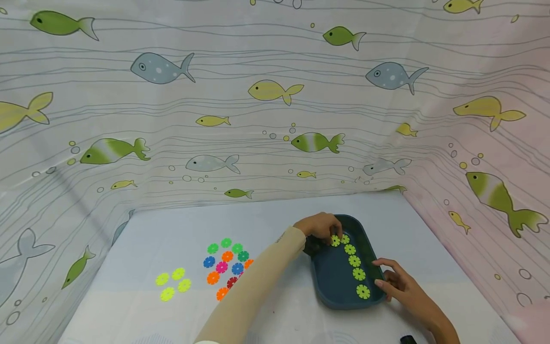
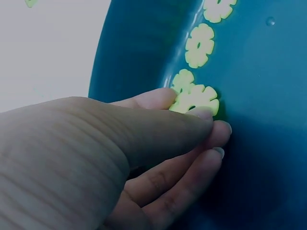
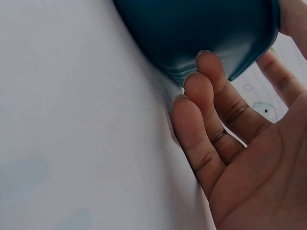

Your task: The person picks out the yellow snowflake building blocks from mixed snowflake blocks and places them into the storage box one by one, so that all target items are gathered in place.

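Note:
My left hand [image 1: 320, 225] reaches over the far end of a dark blue tray [image 1: 333, 284]. Thumb and fingers pinch a yellow-green flower-shaped disc [image 2: 201, 98], which overlaps another disc [image 2: 183, 81] in the left wrist view. Down the tray floor runs a curved row of such discs [image 1: 354, 261], ending in one near the close end [image 1: 363, 292]. At the tray's right side, my right hand [image 1: 401, 282] holds the rim between index finger and thumb. In the right wrist view its other fingers [image 3: 189, 120] bend beside the tray's outer wall [image 3: 192, 38].
Several yellow-green discs [image 1: 167, 294] lie on the white table at the left. Beside them is a group of orange, blue, pink, red and green discs [image 1: 221, 267], partly hidden by my left sleeve [image 1: 258, 286]. A small black object [image 1: 407, 339] shows at the bottom edge. Fish-patterned sheeting [image 1: 266, 157] surrounds the table.

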`<state>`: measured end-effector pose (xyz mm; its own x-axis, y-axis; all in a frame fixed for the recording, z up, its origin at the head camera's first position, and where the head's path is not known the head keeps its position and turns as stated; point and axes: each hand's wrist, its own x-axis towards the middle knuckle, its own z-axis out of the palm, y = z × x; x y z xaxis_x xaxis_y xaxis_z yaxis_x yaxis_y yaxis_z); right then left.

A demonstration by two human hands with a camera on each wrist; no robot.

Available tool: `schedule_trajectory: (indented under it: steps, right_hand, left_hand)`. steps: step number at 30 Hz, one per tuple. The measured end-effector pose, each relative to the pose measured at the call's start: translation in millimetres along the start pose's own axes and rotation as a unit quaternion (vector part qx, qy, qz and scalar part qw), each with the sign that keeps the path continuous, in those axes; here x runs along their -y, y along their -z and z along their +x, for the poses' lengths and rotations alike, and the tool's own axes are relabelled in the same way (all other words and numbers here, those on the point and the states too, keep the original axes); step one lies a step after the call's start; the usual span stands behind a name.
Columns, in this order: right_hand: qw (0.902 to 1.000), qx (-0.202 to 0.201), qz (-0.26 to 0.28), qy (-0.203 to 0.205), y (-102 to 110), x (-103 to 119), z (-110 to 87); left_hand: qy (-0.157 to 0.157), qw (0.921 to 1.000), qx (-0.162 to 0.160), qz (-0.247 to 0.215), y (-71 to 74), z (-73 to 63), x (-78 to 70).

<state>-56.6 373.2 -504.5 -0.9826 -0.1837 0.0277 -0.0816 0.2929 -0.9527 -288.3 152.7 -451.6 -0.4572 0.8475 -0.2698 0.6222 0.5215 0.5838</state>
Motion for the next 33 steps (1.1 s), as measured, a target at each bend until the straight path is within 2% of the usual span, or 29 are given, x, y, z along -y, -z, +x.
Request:
schedule_trajectory:
  steps: [10, 14, 20, 25, 29, 33]
  right_hand:
    - [1.0, -0.001, 0.001, -0.004, -0.8, 2.2, 0.7]
    - [1.0, 0.001, 0.003, -0.003, -0.5, 1.7, 0.8]
    - [1.0, 0.003, 0.004, -0.002, -0.9, 1.4, 0.4]
    - [1.0, 0.007, 0.002, 0.005, -1.7, 1.0, 0.1]
    - [0.9999, 0.006, 0.005, 0.014, -1.7, 0.6, -0.2]
    - [0.9996, 0.01, 0.007, 0.027, -1.2, -0.6, -1.3]
  left_hand:
    - [-0.002, 0.9999, -0.013, 0.002, 2.1, -1.0, -0.9]
    - [-0.004, 0.9997, -0.015, 0.019, 3.4, -1.8, -1.9]
    - [-0.027, 0.999, -0.027, 0.025, 9.4, -6.8, -2.6]
    - [-0.064, 0.9973, -0.033, -0.012, 16.0, -17.9, 2.3]
    - [-0.1, 0.9929, -0.034, -0.054, 19.6, -29.7, 6.7]
    - [-0.119, 0.9891, -0.036, -0.079, 20.8, -42.7, 10.1]
